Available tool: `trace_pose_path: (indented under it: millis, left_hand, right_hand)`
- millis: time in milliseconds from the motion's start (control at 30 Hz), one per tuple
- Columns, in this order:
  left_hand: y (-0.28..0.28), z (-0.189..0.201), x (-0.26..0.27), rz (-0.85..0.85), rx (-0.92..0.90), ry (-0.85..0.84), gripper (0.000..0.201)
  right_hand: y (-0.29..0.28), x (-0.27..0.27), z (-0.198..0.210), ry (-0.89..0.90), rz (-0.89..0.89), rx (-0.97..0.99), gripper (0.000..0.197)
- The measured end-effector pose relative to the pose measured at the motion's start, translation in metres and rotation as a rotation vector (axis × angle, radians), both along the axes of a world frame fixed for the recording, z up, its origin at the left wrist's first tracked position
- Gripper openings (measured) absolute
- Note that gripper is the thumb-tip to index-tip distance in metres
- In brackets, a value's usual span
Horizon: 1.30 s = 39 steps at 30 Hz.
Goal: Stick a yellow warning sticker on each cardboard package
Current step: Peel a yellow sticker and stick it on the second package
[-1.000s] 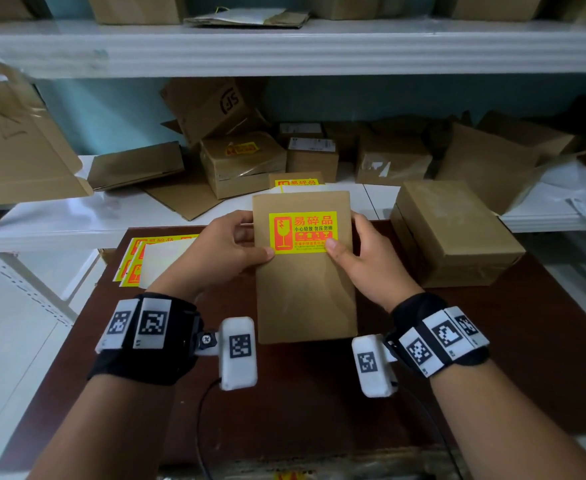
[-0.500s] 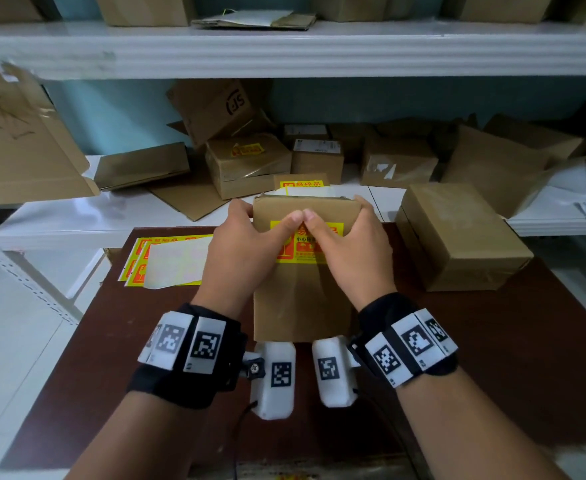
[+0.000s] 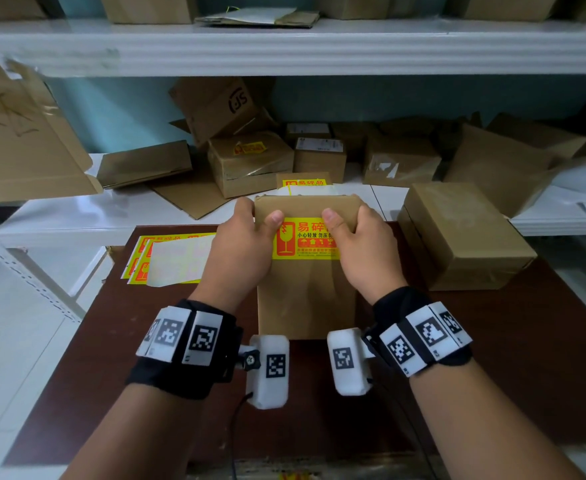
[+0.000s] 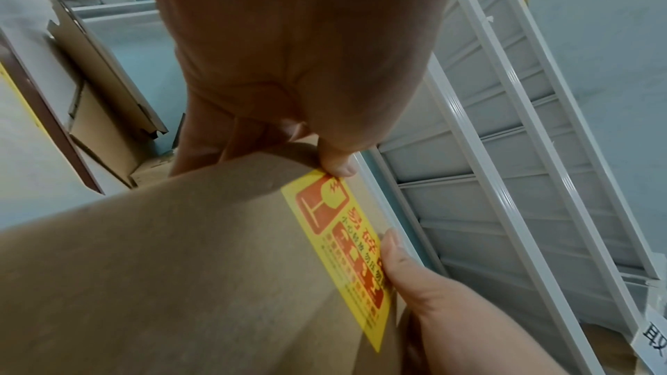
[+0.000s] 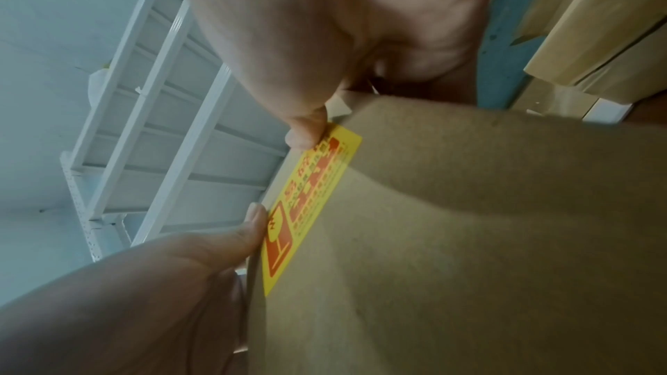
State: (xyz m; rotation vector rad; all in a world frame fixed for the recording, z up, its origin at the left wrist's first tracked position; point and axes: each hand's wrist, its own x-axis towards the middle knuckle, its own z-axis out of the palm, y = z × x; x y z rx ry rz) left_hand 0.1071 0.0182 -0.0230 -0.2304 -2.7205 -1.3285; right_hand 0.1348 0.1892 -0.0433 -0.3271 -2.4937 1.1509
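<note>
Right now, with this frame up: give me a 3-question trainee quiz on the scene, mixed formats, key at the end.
1. True or false: the yellow sticker is already on the flat package held by both hands.
2. Multiple choice: where do the spare sticker sheets lie? A) on the top shelf B) on the brown table, beside the left hand C) on top of the large box
3. Fill in: the right hand has its ____ pressed on the sticker's upper edge.

Key: 1 true; 2 B; 3 thumb
</note>
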Motion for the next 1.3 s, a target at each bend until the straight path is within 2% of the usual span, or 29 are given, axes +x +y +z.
trace_pose_path:
  millis: [133, 200, 267, 400, 533, 633, 767, 933, 1067, 1300]
  left_hand:
    - [-0.001, 0.002, -0.001, -0.003, -0.014, -0.018, 0.029]
    - [-0.002, 0.003, -0.001, 0.001, -0.006, -0.044, 0.031]
    - [-0.002, 0.004, 0.0, 0.012, 0.005, -0.062, 0.036]
    - [-0.002, 0.004, 0.002, 0.011, 0.029, -0.082, 0.051]
    - [0.0, -0.001, 0.002, 0.022, -0.026, -0.036, 0.065]
    - [-0.001, -0.004, 0.0, 0.033, -0.002, -0.012, 0.056]
    - [-0.003, -0.001, 0.0, 0.014, 0.067, -0.041, 0.039]
    - [-0.005, -0.002, -0.002, 0.01, 0.156, -0.077, 0.022]
    - [-0.008, -0.001, -0.003, 0.003, 0.198, -0.125, 0.022]
    - [-0.004, 0.0, -0.001, 0.025, 0.091, -0.099, 0.036]
  right_hand:
    - [0.004, -0.001, -0.002, -0.024, 0.023, -0.01, 0.065]
    - [0.005, -0.001, -0.002, -0.011, 0.037, -0.044, 0.06]
    - [0.006, 0.001, -0.002, 0.017, 0.058, -0.105, 0.046]
    - [0.008, 0.007, 0.003, 0.041, 0.052, -0.187, 0.045]
    - [0.001, 0.011, 0.001, 0.04, 0.027, -0.088, 0.039]
    - [0.002, 0.01, -0.001, 0.074, 0.016, -0.063, 0.038]
    - [0.01, 0.005, -0.003, 0.071, 0.077, -0.138, 0.029]
    - [0.014, -0.001, -0.007, 0.062, 0.138, -0.218, 0.031]
    - [0.017, -0.001, -0.005, 0.027, 0.165, -0.232, 0.033]
    - [0.02, 0.0, -0.002, 0.006, 0.147, -0.259, 0.033]
